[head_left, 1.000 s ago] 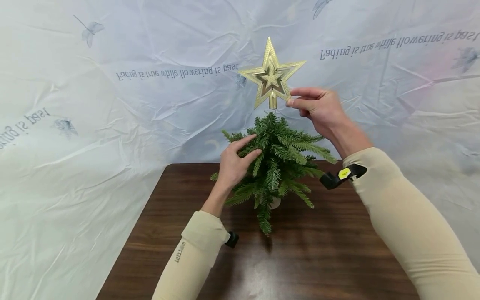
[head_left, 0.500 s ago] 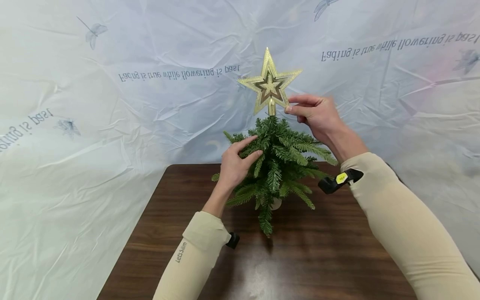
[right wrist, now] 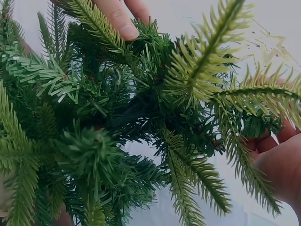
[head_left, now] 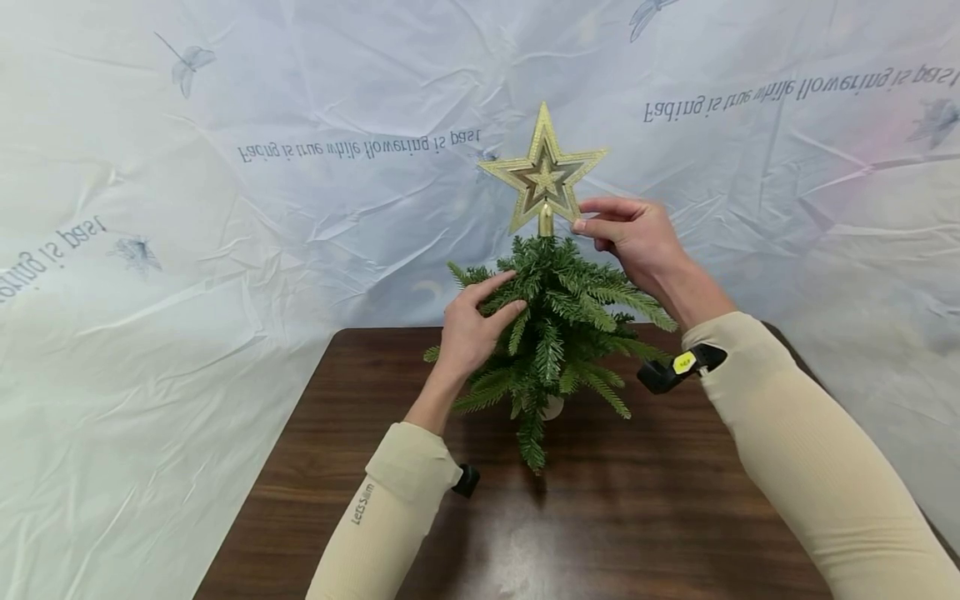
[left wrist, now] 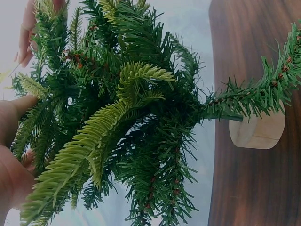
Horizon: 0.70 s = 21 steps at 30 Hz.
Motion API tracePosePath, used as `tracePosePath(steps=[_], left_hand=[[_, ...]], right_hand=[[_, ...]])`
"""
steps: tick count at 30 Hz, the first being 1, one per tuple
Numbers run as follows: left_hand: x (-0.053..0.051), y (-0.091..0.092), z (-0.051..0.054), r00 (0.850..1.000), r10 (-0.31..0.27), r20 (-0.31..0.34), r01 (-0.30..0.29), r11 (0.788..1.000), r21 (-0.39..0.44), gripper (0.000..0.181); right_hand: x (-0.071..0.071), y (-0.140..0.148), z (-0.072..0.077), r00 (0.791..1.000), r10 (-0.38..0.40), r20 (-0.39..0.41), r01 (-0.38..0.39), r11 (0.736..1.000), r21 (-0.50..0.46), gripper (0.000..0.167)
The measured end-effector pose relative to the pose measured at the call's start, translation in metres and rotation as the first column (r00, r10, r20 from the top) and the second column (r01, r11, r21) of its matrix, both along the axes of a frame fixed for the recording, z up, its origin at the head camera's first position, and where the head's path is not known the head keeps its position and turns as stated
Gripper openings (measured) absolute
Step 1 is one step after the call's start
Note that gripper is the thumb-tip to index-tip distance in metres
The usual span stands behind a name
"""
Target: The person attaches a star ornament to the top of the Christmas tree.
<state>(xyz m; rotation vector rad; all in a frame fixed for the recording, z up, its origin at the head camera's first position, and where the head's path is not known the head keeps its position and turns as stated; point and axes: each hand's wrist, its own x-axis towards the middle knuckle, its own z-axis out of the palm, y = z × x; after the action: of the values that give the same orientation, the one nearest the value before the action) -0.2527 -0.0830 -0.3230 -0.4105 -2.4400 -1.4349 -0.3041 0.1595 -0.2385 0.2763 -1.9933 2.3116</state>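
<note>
A small artificial Christmas tree stands upright with a pale round wooden base. My left hand holds its upper left branches, thumb and index finger on either side of the greenery; the other fingers are mostly hidden by needles. Right above the tree is a gold star topper, upright, the lower end of its socket at the tree's tip. My right hand pinches the star's lower right point between thumb and fingers. In the right wrist view the star is faint and partly covered by branches.
The tree stands on a dark wood table, towards its back edge. Behind it hangs a wrinkled pale cloth with printed lettering and dragonflies. Branches spread out on all sides of the trunk.
My right hand has lowered the star from just above the tree to its tip; the star leaned slightly left midway and is straighter now. My left hand stays on the branches.
</note>
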Motion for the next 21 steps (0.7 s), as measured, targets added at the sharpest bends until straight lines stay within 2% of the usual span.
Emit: tracePosePath(steps=[21], left_hand=[[0.0003, -0.0002, 0.0, 1.0, -0.004, -0.006, 0.004, 1.0, 0.0, 0.05]], right_hand=[[-0.002, -0.0007, -0.0041, 0.997, -0.006, -0.072, 0.007, 1.0, 0.021, 0.031]])
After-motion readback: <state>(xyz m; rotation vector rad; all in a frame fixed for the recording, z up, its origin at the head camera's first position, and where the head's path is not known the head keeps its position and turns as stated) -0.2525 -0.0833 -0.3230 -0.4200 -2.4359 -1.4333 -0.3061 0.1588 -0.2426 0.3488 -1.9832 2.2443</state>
